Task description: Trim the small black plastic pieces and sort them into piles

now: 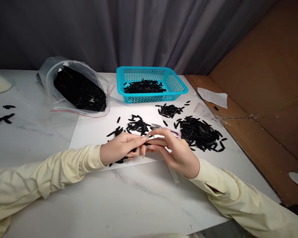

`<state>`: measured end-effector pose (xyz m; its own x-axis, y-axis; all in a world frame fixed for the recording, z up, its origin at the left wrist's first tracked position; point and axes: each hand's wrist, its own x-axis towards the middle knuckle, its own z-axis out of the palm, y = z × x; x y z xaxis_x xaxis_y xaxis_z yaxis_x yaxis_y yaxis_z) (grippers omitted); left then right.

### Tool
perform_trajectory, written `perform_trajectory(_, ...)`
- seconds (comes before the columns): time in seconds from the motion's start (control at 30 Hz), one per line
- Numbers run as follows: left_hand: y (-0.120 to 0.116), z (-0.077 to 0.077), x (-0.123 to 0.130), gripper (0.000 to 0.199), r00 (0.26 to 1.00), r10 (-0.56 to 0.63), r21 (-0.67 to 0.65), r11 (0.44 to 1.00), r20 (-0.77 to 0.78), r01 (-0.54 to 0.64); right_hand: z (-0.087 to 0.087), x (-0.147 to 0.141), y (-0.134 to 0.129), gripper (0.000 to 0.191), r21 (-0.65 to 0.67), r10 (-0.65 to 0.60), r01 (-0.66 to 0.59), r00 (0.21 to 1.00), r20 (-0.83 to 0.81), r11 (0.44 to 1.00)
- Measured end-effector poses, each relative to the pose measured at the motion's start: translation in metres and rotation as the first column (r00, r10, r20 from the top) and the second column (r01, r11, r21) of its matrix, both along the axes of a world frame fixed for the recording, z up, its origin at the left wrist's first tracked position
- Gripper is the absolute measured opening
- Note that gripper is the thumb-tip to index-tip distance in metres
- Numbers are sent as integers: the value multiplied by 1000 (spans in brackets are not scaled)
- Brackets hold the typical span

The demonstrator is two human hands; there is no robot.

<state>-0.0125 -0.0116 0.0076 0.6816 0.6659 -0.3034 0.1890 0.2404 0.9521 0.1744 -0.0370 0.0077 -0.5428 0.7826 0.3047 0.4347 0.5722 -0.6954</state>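
Note:
My left hand is closed around one or more small black elongated pieces, which are mostly hidden by the fingers. Against its fingertips, my right hand pinches at a black piece between the two hands. Behind them, loose black pieces are scattered over a white sheet. Thread snips with pink handles lie just beyond my right hand, partly covered by it. A larger heap of black pieces is to the right, and a smaller heap sits farther back.
A turquoise basket with black pieces inside stands at the back. To its left, an open clear zip bag holds many more. Several black pieces lie far left. A cardboard wall borders the right side, near a paper slip.

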Motion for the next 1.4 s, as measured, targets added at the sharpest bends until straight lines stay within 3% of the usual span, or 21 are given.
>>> perform_trajectory(0.1, 0, 0, 1, 39, 998, 50, -40, 998, 25, -49, 5, 12, 8, 22, 154, -38, 9, 981, 189, 988)
perform_trajectory(0.17, 0, -1, 2, 39, 996, 79, -65, 995, 32, -77, 8, 23, 15, 23, 322, -79, -69, 902, 425, 944)
perform_trajectory(0.3, 0, -3, 1, 40, 993, 103, -92, 991, 55, -98, 10, 32, 26, 33, 491, -138, -438, 625, 769, 753)
perform_trajectory(0.37, 1, -5, 0, 40, 992, 105, -99, 990, 69, -98, 7, 30, 29, 32, 506, -139, -572, 563, 814, 645)
perform_trajectory(0.5, 1, -5, 0, 42, 991, 115, -105, 989, 61, -109, 0, 25, 36, 27, 556, -83, -697, 588, 804, 453)
perform_trajectory(0.57, 1, -4, 0, 42, 991, 125, -116, 986, 57, -118, -2, 26, 40, 25, 596, -45, -693, 636, 770, 405)
perform_trajectory(0.63, 1, -3, 0, 42, 989, 133, -130, 984, 59, -124, -1, 30, 41, 24, 624, -19, -646, 688, 726, 440)
perform_trajectory(0.67, 1, -3, 0, 42, 989, 137, -137, 982, 62, -128, -1, 32, 40, 24, 625, -2, -606, 718, 697, 492)
perform_trajectory(0.73, 0, -3, 0, 41, 987, 143, -153, 979, 73, -131, 2, 36, 34, 23, 600, 35, -464, 808, 588, 652)
perform_trajectory(0.83, 0, -5, 0, 38, 986, 138, -171, 978, 95, -120, 7, 37, 20, 8, 425, -29, -111, 950, 310, 898)
perform_trajectory(0.9, 0, -5, 0, 37, 987, 132, -162, 980, 94, -115, 9, 35, 11, 9, 231, -120, 75, 975, 188, 970)
perform_trajectory(1.0, 0, -6, 0, 35, 989, 125, -111, 987, 80, -116, 10, 30, 5, 20, -102, -77, 97, 979, 190, 990)
perform_trajectory(1.1, 0, -7, 0, 34, 990, 107, -78, 992, 89, -101, 13, 27, 9, 19, -343, 8, 82, 967, 254, 936)
perform_trajectory(1.4, 0, -8, 1, 34, 990, 115, -78, 991, 75, -109, 19, 23, 27, 27, -529, -54, 219, 949, 309, 820)
